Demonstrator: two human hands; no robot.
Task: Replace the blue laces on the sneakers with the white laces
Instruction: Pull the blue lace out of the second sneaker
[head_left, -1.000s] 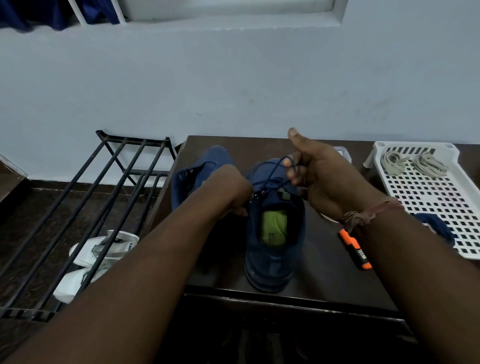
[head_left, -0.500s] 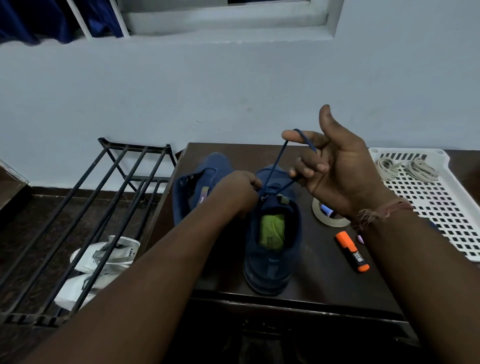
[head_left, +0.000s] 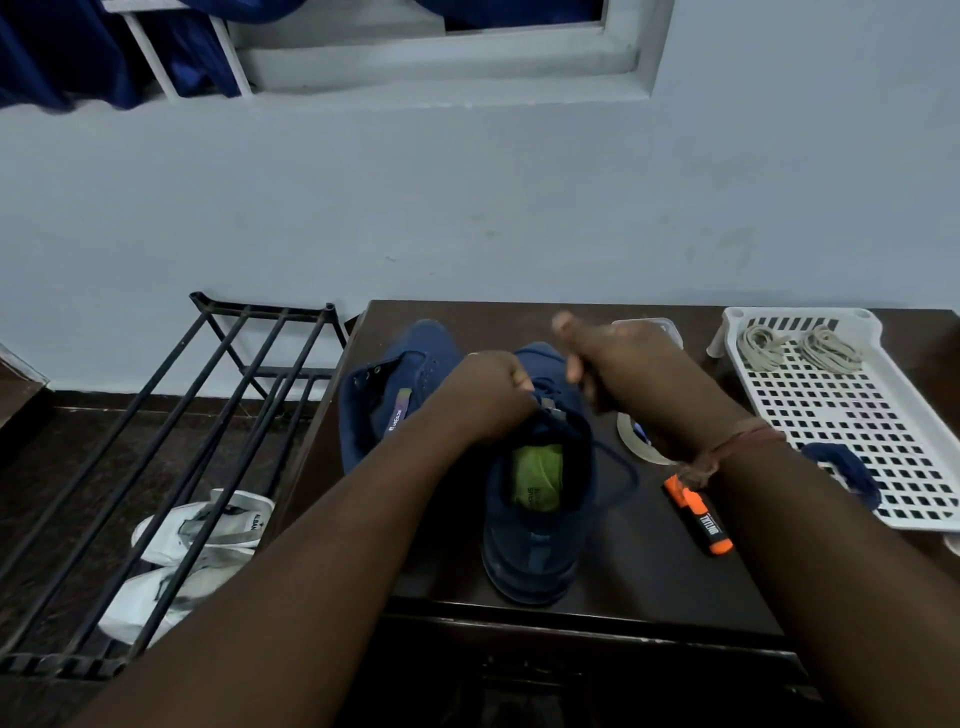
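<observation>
Two dark blue sneakers stand on the dark table (head_left: 649, 582). The right sneaker (head_left: 535, 530) has a green insole, and the left sneaker (head_left: 395, 400) is behind my left arm. My left hand (head_left: 488, 397) grips the right sneaker at its tongue. Blurred with curled fingers, my right hand (head_left: 613, 364) sits just over the eyelets and pinches the blue lace (head_left: 626, 478), whose slack hangs in a loop down the shoe's right side. Two bundles of white laces (head_left: 800, 348) lie at the far end of the white tray (head_left: 883, 415). The eyelets are hidden by my hands.
Another blue lace (head_left: 852, 473) lies at the tray's near edge. An orange highlighter (head_left: 701, 519) and a tape roll (head_left: 641, 441) lie right of the shoe. A black metal shoe rack (head_left: 208, 415) stands left of the table, with white shoes (head_left: 192, 545) under it.
My right hand, which had pulled the blue lace up and away from the shoe, has dropped back down to the eyelets. The lace now hangs slack. My left hand has stayed on the shoe.
</observation>
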